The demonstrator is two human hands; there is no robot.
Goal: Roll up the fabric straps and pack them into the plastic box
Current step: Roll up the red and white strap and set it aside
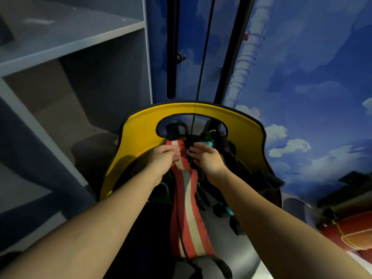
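A long red strap with a pale stripe down its middle hangs from both my hands down toward the bottom of the view. My left hand pinches its upper end, where the strap folds over. My right hand grips the same top end from the other side, its fingers curled into dark webbing. More straps, black and turquoise, lie in a tangle behind my hands on a yellow board with a hand slot. No plastic box is in view.
Grey shelving fills the left side. A wall with painted blue sky and clouds stands ahead and to the right. Black poles run up the middle. An orange ring with yellow rope lies at lower right.
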